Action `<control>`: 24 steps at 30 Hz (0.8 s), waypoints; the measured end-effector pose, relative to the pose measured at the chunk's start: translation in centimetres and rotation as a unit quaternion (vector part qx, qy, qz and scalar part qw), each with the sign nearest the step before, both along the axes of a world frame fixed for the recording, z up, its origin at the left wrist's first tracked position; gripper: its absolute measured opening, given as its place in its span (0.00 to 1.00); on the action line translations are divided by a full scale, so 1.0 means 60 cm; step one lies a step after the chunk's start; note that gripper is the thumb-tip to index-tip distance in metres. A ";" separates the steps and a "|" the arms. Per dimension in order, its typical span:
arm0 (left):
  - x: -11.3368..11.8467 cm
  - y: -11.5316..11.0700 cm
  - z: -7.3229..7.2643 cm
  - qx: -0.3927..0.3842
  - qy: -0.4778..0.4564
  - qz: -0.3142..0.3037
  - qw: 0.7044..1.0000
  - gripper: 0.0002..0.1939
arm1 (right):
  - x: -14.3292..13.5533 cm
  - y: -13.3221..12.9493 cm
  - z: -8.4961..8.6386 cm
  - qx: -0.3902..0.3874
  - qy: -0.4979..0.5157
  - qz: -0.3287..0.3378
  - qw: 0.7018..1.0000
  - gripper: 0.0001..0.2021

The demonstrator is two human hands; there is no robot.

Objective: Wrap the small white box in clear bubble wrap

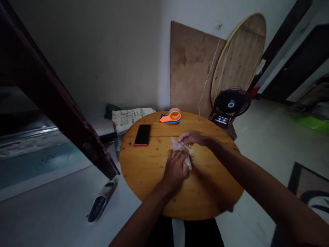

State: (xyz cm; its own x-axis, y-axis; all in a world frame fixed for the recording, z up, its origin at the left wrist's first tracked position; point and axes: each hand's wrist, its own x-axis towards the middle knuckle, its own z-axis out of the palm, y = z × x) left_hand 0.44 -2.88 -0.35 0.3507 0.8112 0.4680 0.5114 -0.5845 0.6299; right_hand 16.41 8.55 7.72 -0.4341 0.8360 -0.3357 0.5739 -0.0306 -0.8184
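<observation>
A small, thin, whitish translucent plastic bag (185, 151) lies crumpled near the middle of the round wooden table (146, 171). My left hand (177, 168) rests on its near left side, with fingers curled down over it. From the far right, my right hand (191, 137) pinches the bag's upper part between thumb and fingers. Whatever the bag contains is partly covered by my left hand, so I cannot make it out. Beyond the hands, at the table's far edge, sits an orange and blue tape dispenser (172, 117) with a roll of tape.
A dark-screened phone with a red edge (142, 134) lies on the table's left. A printed sack (128, 118) is behind it. A black fan (231, 104) stands beyond the right edge, near leaning wooden boards (192, 65). A dark post (64, 103) rises at left.
</observation>
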 end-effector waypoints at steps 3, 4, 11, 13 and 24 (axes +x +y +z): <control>0.000 -0.001 0.000 0.000 -0.004 0.000 1.000 0.21 | 0.000 -0.007 0.000 0.013 0.045 0.012 0.999 0.11; 0.000 -0.001 0.000 0.000 -0.005 0.001 1.000 0.21 | 0.002 -0.010 0.002 0.019 0.062 0.016 0.998 0.11; 0.001 0.000 -0.003 0.004 -0.012 -0.001 1.000 0.21 | 0.020 -0.039 0.018 0.050 0.135 -0.018 0.989 0.11; 0.001 0.000 -0.003 0.005 -0.016 0.002 1.000 0.21 | 0.023 -0.045 0.014 0.049 0.152 -0.031 0.987 0.10; -0.001 -0.002 0.005 -0.009 0.004 0.000 1.000 0.21 | 0.006 -0.034 0.005 0.128 0.063 -0.028 0.989 0.16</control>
